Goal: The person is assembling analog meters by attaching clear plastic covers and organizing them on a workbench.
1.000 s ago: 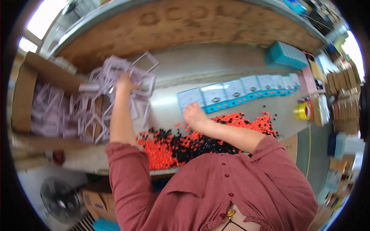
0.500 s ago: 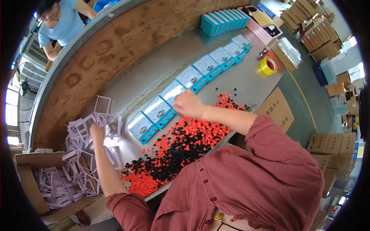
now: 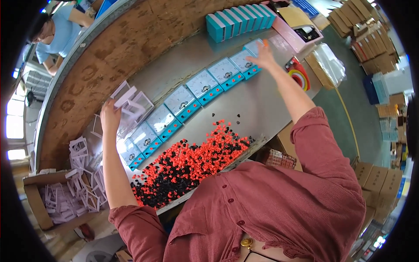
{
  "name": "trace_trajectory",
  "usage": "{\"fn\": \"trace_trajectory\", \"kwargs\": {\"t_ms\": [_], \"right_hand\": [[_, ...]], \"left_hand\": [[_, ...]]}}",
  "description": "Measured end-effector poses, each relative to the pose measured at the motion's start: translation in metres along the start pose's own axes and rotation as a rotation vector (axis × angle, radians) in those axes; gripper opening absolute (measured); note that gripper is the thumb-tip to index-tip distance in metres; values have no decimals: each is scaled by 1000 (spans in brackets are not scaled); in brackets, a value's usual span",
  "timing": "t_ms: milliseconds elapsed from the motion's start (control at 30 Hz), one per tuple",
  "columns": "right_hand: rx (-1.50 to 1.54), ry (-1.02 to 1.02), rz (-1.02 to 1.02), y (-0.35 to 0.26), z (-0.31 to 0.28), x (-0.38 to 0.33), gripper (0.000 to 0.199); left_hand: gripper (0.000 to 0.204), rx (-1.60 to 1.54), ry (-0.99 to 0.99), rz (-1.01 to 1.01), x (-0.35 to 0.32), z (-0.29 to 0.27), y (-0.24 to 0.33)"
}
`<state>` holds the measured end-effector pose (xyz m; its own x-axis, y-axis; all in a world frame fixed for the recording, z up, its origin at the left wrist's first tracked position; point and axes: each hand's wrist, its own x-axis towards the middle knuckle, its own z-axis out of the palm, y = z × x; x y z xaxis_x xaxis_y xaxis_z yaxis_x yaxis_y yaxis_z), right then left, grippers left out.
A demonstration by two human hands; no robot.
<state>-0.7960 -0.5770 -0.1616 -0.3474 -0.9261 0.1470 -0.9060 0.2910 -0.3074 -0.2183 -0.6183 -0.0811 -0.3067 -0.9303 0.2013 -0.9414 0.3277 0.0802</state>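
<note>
The far-end panel meter (image 3: 250, 46) on the desk (image 3: 262, 105) is half-hidden behind the outstretched right hand (image 3: 265, 60), fingers splayed; the left hand (image 3: 110, 115), arm extended, grips pale plastic frames (image 3: 131, 102)!

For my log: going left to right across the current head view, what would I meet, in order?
Cardboard box → left hand → pale frames at its fingers → heap of red and black caps → right hand → yellow tape roll → clear plastic bag.
</note>
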Motion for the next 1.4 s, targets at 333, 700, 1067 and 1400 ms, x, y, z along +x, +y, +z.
{"fn": "trace_trajectory", "kwargs": {"t_ms": [333, 700, 1067, 1400], "right_hand": [[315, -247, 231, 42, 7, 9, 66], [548, -176, -325, -45, 4, -36, 23], [445, -272, -717, -157, 46, -22, 25], [-40, -476, -498, -189, 67, -3, 23]], "left_hand": [[31, -1298, -168, -396, 37, 12, 132], [43, -680, -316, -420, 34, 105, 191], [29, -456, 235, 115, -4, 76, 216], [16, -188, 5, 440, -43, 71, 224]]}}
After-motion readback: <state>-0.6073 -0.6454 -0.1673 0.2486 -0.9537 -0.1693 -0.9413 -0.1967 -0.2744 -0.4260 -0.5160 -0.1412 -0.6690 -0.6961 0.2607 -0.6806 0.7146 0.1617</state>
